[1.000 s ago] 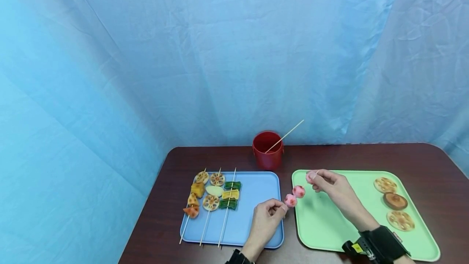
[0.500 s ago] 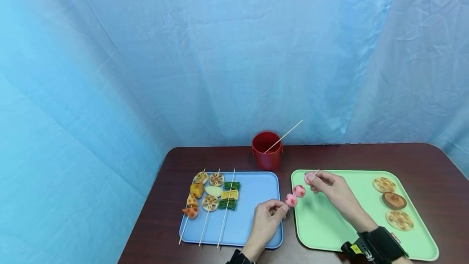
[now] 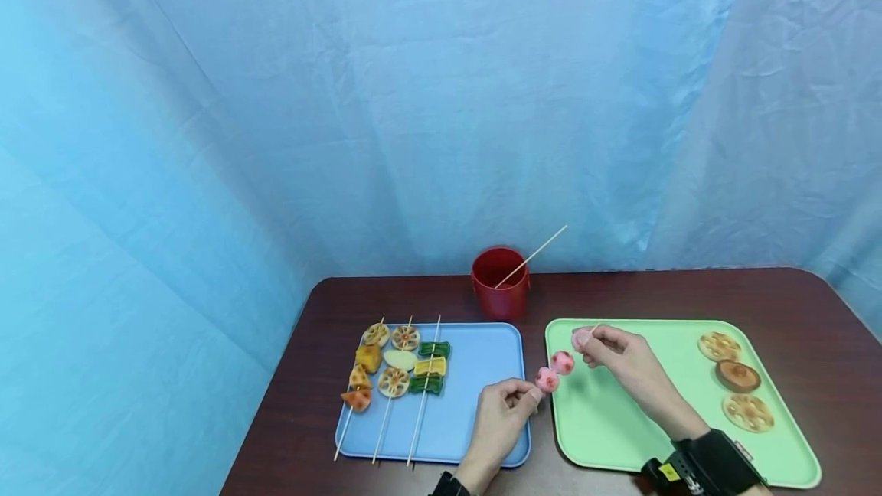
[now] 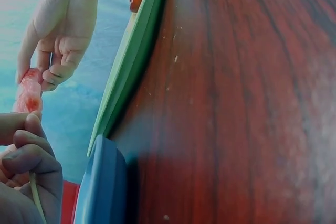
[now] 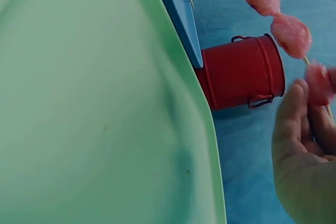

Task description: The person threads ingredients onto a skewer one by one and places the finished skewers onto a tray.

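Note:
My left hand pinches a thin wooden skewer close below two pink balls threaded on it. Those balls touch each other, above the gap between the two trays. With thumb and fingers, my right hand grips a third pink ball near the skewer's far end. Bare stick shows between it and the other two, and the tip sticks out past it. In the left wrist view the balls are partly hidden by my left fingers.
A blue tray bears three finished-looking skewers of lotus root, green and yellow pieces. On the green tray lie two lotus slices and a brown mushroom-like slice. Behind stands a red bucket with one stick leaning in it.
My right hand and the third ball have come slightly down the skewer, closer to the other two balls. My left hand keeps nearly the same place.

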### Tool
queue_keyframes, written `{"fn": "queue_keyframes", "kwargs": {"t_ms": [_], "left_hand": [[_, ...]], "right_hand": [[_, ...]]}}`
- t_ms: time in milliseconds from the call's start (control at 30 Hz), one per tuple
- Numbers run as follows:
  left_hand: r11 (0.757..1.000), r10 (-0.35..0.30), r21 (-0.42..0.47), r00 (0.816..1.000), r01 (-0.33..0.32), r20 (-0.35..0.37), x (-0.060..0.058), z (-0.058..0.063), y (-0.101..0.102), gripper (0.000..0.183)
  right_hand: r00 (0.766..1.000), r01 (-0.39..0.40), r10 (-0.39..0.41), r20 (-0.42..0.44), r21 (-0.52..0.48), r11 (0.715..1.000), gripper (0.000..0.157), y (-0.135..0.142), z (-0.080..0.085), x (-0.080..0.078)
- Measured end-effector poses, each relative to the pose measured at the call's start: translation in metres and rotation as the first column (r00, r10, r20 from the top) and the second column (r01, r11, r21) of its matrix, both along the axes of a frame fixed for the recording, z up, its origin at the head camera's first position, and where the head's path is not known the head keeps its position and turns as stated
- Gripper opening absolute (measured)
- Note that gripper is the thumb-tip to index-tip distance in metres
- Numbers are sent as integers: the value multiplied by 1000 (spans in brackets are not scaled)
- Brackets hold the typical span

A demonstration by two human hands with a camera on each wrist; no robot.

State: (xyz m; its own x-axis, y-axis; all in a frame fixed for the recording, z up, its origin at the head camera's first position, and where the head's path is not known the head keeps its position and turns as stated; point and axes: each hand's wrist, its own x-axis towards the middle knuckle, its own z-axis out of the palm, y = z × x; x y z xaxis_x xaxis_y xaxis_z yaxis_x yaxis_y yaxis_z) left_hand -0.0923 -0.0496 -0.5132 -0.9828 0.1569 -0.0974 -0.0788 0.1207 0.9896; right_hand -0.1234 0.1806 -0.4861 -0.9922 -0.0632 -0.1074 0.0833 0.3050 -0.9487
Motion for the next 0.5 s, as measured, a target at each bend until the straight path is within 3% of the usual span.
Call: {"fn": "queue_keyframes", "kwargs": {"t_ms": [233, 400, 500], "left_hand": [[1000, -14, -25, 998, 13, -55, -4, 2, 3, 14], [993, -67, -101, 992, 56, -105, -6, 4, -3, 17], [979, -118, -186, 977, 85, -176, -7, 4, -7, 16]], "right_hand": [[999, 11, -11, -42, 15, 1000, 42, -1, 3, -1], [1000, 12, -12, -21, 18, 1000, 46, -2, 4, -3], [1000, 20, -20, -21, 23, 1000, 47, -5, 3, -4]]}}
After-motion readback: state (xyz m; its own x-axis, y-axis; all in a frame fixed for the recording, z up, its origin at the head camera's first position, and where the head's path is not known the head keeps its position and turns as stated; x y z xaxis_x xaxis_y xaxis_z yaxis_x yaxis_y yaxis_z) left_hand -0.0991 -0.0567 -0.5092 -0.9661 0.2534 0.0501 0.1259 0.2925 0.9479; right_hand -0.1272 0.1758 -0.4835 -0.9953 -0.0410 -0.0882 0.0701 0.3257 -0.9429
